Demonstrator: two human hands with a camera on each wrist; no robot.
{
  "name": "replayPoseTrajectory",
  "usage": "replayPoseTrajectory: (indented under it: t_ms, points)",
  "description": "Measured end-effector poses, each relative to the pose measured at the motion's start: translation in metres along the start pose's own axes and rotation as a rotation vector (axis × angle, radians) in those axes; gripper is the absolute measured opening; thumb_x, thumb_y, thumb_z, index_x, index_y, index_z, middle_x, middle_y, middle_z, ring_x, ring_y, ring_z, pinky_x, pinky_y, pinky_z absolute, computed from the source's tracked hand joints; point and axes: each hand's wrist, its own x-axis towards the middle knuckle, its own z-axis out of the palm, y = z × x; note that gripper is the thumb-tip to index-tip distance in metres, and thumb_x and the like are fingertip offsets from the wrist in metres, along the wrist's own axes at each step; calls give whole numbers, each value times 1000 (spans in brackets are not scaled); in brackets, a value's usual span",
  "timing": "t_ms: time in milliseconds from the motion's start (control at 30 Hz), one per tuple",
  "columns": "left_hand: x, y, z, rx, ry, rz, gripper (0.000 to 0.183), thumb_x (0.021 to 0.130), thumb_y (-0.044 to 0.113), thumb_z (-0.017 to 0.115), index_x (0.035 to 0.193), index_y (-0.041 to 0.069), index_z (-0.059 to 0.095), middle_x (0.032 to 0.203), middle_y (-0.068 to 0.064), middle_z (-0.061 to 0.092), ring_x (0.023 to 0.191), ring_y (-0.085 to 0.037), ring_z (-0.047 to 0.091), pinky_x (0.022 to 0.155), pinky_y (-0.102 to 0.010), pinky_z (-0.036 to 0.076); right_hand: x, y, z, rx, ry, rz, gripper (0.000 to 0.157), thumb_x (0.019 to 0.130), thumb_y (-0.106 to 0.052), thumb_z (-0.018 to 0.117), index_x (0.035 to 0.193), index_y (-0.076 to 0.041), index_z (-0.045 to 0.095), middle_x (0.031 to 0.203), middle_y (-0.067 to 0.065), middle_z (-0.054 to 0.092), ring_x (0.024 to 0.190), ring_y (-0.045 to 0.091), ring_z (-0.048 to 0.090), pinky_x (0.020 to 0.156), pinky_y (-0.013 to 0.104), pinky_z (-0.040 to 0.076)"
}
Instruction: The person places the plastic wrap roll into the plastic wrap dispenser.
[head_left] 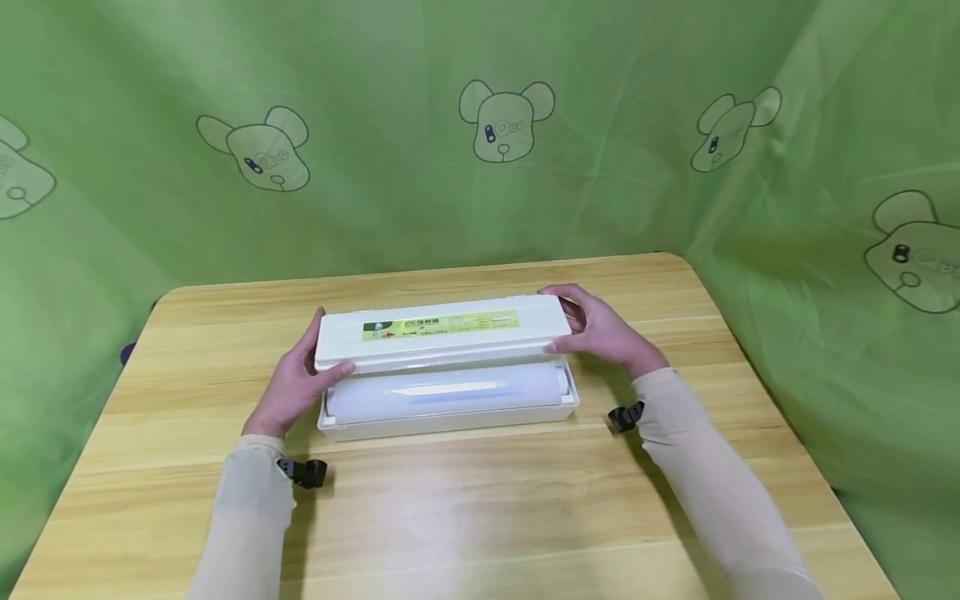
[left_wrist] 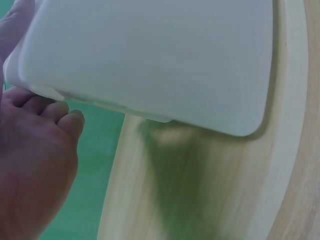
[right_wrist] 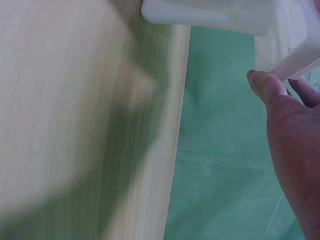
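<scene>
A long white plastic box point(head_left: 450, 425) lies on the wooden table, with a glossy roll of cling film point(head_left: 442, 393) inside. Its white lid point(head_left: 442, 343), bearing a green and yellow label, is raised at the back, uncovering the roll. My left hand point(head_left: 295, 385) grips the lid's left end, thumb on the front edge. At the opposite end my right hand point(head_left: 603, 332) holds the lid between thumb and fingers. The right wrist view shows the lid's end point(right_wrist: 295, 50) beside that thumb. In the left wrist view, the box's end point(left_wrist: 150, 60) fills the top.
The wooden table point(head_left: 480, 517) has rounded far corners. Behind it and along the sides hangs a green curtain point(head_left: 375, 225) printed with bear heads. Each wrist carries a small black camera mount, such as the left one point(head_left: 307, 473).
</scene>
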Motion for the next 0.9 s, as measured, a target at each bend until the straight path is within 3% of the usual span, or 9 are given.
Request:
replayPoseTrajectory:
  t_ms: [367,667,900]
  points:
    - [-6,6,1,-50,19,2,99,90,26,73,158,25,1,163,-1,3,139,-30,32,95,-22,46,-6,-6,4,-50,10,-39,96,75,4,82,153,-1,27,158,12,27,142,25,27,111,24,29]
    - [-11,8,3,-40,35,4,95,92,24,71,158,25,3,163,-4,9,140,-31,32,102,-26,40,-15,-7,8,-66,13,-35,97,76,-2,84,155,-6,27,159,13,24,142,29,28,110,24,30]
    - [-15,11,4,-65,31,38,92,93,17,70,158,22,6,163,3,5,141,-30,28,101,-21,40,-21,-7,10,-79,12,-27,98,76,-5,84,155,-9,27,160,8,23,142,24,27,109,21,30]
